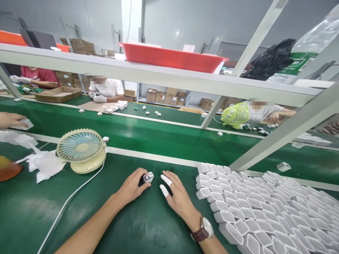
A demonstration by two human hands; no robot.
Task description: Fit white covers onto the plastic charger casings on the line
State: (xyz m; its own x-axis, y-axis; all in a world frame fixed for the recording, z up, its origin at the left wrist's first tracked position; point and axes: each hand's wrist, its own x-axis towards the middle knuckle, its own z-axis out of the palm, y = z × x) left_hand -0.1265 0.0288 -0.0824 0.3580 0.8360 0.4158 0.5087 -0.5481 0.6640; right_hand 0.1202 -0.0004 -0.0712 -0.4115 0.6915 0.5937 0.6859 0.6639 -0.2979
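My left hand (133,186) is closed around a small white plastic casing (148,177), gripped between thumb and fingers just above the green work surface. The casing's open end faces up, and small dark and metallic parts show inside it. To its right, my right hand (177,193) is held with fingers apart and nothing visible between them. White finger cots cover its thumb and index finger, and a brown-strapped watch (203,229) is on the wrist. Thin dark prongs (172,167), perhaps tweezers, show just beyond the right fingers; whether they touch the hand I cannot tell.
Many white hollow casings (246,208) stand packed at the right. A cream fan (83,150) with a white cable stands left. Beyond runs a green conveyor (159,137), under a shelf bearing a red tray (172,58). A co-worker's hand (13,120) reaches in at far left; others sit opposite.
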